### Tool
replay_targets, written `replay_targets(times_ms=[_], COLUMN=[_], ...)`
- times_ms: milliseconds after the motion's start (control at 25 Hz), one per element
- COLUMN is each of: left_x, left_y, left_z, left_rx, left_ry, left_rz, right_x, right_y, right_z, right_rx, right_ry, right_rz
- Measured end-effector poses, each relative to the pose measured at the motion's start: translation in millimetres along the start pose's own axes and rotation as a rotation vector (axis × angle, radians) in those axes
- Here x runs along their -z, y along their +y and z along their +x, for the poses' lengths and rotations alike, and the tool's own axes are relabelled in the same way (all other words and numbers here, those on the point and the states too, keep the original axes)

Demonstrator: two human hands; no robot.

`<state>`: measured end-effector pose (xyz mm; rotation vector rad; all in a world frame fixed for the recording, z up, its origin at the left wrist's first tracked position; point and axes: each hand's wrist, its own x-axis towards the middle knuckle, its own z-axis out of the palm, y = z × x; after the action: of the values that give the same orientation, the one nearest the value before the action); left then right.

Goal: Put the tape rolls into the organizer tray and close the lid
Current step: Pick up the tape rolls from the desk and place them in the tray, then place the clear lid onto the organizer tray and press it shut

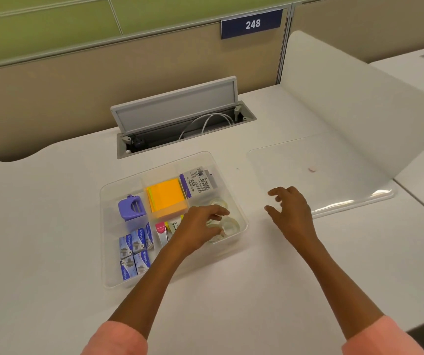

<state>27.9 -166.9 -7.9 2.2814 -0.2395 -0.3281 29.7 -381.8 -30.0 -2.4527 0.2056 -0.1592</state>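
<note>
Tape rolls [227, 224]: clear rolls lay in the right-hand compartment of the organizer tray, one roughly at the middle of that compartment and another behind it; their exact number could not be told through the clear plastic.
Organizer tray [108, 252]: a clear, divided, uncovered box stood on the white desk [52, 226], directly before the person.
Left hand [200, 224]: reached into the tray's right compartment, fingers curled loosely at the nearer roll; whether it gripped the roll could not be told.
Right hand [291, 213]: hovered over the desk just right of the tray, fingers spread and slightly bent, holding nothing.
Lid [308, 162]: a clear flat sheet lay on the desk to the right of the tray, apart from it, just beyond the right hand.
Other tray contents: orange sticky notes [167, 197] in the middle rear compartment; a purple plastic item [131, 208] at left; blue staple boxes [134, 252] at front left; small staplers [163, 231] beside the left hand; a printed packet [199, 181] at right rear.
Surroundings: an open grey cable hatch [177, 111] with white cables lay behind the tray; a white curved divider [346, 111] stood at right; a blue plate marked 248 [251, 23] hung on the partition.
Sleeves [118, 339]: pink, at both forearms.
</note>
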Motion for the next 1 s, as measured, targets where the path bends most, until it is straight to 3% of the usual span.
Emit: replay_targets(times_ms=[120, 360, 640, 800, 1000], left_x=[3, 9, 35, 50, 70], left_y=[1, -2, -6, -13, -26], left_z=[-5, -27, -47, -54, -61], left_rx=[0.025, -0.048, -0.113, -0.081, -0.052], left_ry=[0.139, 0.337, 0.334, 0.438, 0.508], left_rz=[-0.088, -0.116, -0.111, -0.135, -0.206], right_x=[-2, -3, 18, 35, 53], right_y=[14, 8, -28, -54, -102], right_z=[4, 3, -7, -7, -9], right_rx=[-0.065, -0.036, -0.064, 0.093, 0.175], right_ry=[-0.075, -0.108, 0.173, 0.249, 0.472], right_rz=[-0.270, -0.377, -0.515, -0.422, -0.041])
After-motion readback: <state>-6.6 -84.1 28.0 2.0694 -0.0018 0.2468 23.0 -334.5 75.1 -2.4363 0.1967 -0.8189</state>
